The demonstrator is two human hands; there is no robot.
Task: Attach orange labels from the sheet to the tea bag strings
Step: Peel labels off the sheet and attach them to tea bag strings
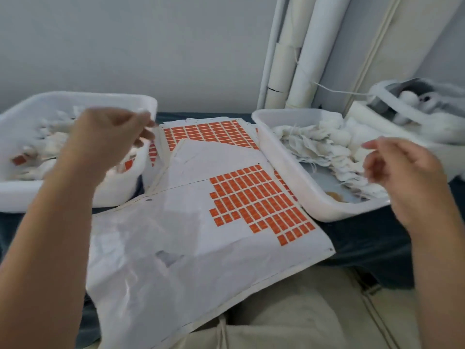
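A large white label sheet (176,235) lies in front of me with a block of orange labels (259,202) on its right half. A second sheet of orange labels (208,133) lies behind it. My left hand (105,137) hovers over the left white tub (75,195), which holds tea bags with orange labels on them (127,163). Its fingers are loosely curled and I see nothing in them. My right hand (407,172) hangs over the right white tub (314,200), above a pile of unlabelled white tea bags (324,144). Its fingers are loosely curled and blurred.
The sheets and tubs rest on a dark blue cloth (364,238). White rolled tubes (297,61) lean against the wall behind. A third white container (417,107) with grey and white things stands at the far right. My beige trousers (302,318) fill the bottom.
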